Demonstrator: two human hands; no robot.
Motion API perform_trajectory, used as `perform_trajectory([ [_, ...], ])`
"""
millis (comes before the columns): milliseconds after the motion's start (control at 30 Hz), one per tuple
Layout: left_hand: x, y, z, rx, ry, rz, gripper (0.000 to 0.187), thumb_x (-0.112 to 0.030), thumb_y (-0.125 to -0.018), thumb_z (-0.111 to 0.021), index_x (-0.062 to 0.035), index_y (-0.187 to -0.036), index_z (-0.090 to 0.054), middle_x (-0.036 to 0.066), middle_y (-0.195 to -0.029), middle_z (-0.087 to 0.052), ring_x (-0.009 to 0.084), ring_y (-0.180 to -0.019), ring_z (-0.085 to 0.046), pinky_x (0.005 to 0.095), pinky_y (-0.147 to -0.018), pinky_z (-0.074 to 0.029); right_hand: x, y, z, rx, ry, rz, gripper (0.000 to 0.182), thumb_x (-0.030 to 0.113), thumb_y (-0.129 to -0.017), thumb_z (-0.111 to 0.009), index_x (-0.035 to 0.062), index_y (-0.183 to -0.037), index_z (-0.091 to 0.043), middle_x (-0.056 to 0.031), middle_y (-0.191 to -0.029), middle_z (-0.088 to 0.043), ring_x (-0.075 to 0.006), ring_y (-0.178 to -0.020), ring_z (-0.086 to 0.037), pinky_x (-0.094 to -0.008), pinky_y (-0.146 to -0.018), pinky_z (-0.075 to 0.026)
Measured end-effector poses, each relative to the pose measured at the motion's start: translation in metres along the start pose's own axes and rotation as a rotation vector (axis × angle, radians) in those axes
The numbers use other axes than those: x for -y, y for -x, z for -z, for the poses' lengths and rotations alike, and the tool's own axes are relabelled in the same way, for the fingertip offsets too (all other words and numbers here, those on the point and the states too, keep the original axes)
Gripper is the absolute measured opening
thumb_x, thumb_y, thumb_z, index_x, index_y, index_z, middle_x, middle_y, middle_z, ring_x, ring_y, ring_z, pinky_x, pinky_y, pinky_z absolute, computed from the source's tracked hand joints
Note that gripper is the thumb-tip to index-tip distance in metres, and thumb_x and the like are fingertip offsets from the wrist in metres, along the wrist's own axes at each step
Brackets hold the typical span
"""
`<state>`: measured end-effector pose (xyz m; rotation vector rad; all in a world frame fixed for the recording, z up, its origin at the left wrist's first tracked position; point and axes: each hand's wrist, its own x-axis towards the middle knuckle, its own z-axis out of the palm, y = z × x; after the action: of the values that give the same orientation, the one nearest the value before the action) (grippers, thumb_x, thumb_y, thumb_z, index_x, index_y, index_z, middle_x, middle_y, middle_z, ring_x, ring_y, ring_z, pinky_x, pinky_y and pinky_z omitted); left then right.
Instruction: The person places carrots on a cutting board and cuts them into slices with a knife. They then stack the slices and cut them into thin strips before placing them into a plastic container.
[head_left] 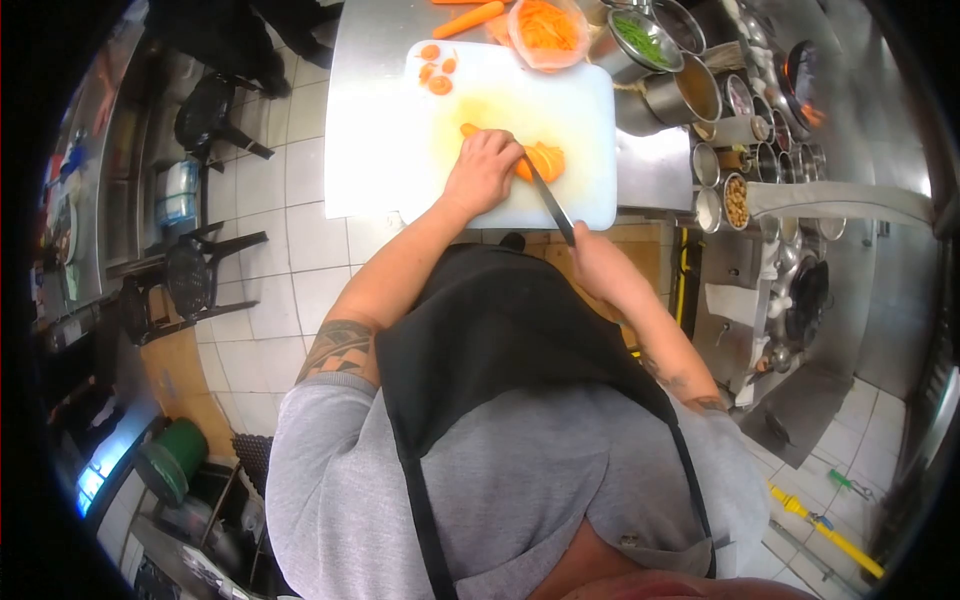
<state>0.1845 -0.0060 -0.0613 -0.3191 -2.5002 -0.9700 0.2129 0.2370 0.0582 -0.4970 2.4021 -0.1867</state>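
On a white cutting board [450, 205] lies a carrot [467, 130], its tip showing past the fingers of my left hand [486, 168], which are closed over it. My right hand [592, 256] grips the handle of a knife [552, 207]. The blade slants up and left, its far end beside my left fingertips and against the carrot. Orange slices [546, 160] lie bunched just right of the blade. Several carrot end pieces [437, 75] sit at the board's upper left corner.
A whole carrot [468, 20] and a plastic tub of cut carrot [548, 25] stand beyond the board. To the right are a metal bowl of chopped greens [640, 40], a pot [685, 92] and several small containers. Black chairs [205, 125] stand on the left.
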Motion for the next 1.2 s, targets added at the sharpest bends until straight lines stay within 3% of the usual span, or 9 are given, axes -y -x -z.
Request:
perform_trajectory([
  [100,0.001,0.000,0.000,0.051,-0.016,0.010,0.024,-0.008,-0.088,-0.067,-0.0114,-0.112,-0.069,0.010,-0.116,-0.061,0.0331,-0.117,-0.056,0.0461,-0.104,-0.043,-0.020,-0.036,-0.048,-0.069,-0.041,0.047,0.026,0.016,-0.106,-0.054,-0.0057,-0.116,-0.044,-0.0352,-0.086,-0.067,-0.0549,-0.085,-0.066,-0.0612,-0.076,-0.051],
  [233,-0.005,0.001,0.003,0.057,-0.036,-0.014,0.024,-0.007,-0.088,-0.067,-0.0122,-0.111,-0.069,0.010,-0.115,-0.061,0.0328,-0.117,-0.056,0.0464,-0.105,-0.042,-0.019,-0.042,-0.051,-0.083,-0.059,0.051,0.026,0.017,-0.106,-0.054,-0.0031,-0.116,-0.041,-0.0350,-0.084,-0.067,-0.0553,-0.083,-0.065,-0.0622,-0.076,-0.050],
  [367,-0.005,-0.002,0.000,0.004,-0.003,0.025,0.022,-0.007,-0.091,-0.066,-0.0100,-0.113,-0.067,0.011,-0.118,-0.062,0.0334,-0.118,-0.056,0.0465,-0.105,-0.042,-0.014,-0.039,-0.036,-0.038,-0.050,-0.002,0.025,0.020,-0.106,-0.051,-0.0016,-0.117,-0.043,-0.0348,-0.091,-0.070,-0.0544,-0.092,-0.068,-0.0618,-0.085,-0.053],
  [600,0.004,0.000,-0.004,-0.013,0.010,0.019,0.022,-0.007,-0.093,-0.068,-0.0072,-0.114,-0.065,0.012,-0.121,-0.062,0.0342,-0.119,-0.056,0.0458,-0.103,-0.044,0.017,0.011,0.015,-0.018,-0.016,-0.043,0.023,0.017,-0.106,-0.051,-0.0036,-0.115,-0.048,-0.0350,-0.092,-0.070,-0.0545,-0.092,-0.067,-0.0626,-0.085,-0.052],
  [867,0.003,0.000,-0.002,-0.008,0.014,0.010,0.023,-0.005,-0.090,-0.069,-0.0077,-0.113,-0.065,0.010,-0.118,-0.062,0.0337,-0.116,-0.056,0.0461,-0.101,-0.045,0.019,0.033,0.026,0.033,-0.023,-0.047,0.023,0.016,-0.105,-0.052,-0.0051,-0.114,-0.049,-0.0345,-0.091,-0.069,-0.0542,-0.091,-0.068,-0.0624,-0.084,-0.052],
  [1033,0.004,0.000,-0.004,0.018,-0.020,-0.016,0.025,-0.006,-0.090,-0.069,-0.0085,-0.115,-0.067,0.010,-0.116,-0.062,0.0340,-0.115,-0.056,0.0459,-0.100,-0.045,-0.003,-0.036,-0.037,-0.050,-0.070,0.018,0.022,0.016,-0.106,-0.051,-0.0043,-0.112,-0.046,-0.0349,-0.088,-0.069,-0.0540,-0.089,-0.068,-0.0621,-0.082,-0.052],
  [1200,0.001,0.000,0.002,0.075,-0.083,-0.058,0.026,-0.007,-0.091,-0.068,-0.0092,-0.117,-0.068,0.010,-0.116,-0.062,0.0350,-0.114,-0.057,0.0464,-0.100,-0.045,-0.006,-0.040,-0.038,-0.076,-0.081,0.038,0.022,0.016,-0.105,-0.052,-0.0036,-0.112,-0.045,-0.0346,-0.088,-0.069,-0.0541,-0.088,-0.068,-0.0623,-0.081,-0.052],
])
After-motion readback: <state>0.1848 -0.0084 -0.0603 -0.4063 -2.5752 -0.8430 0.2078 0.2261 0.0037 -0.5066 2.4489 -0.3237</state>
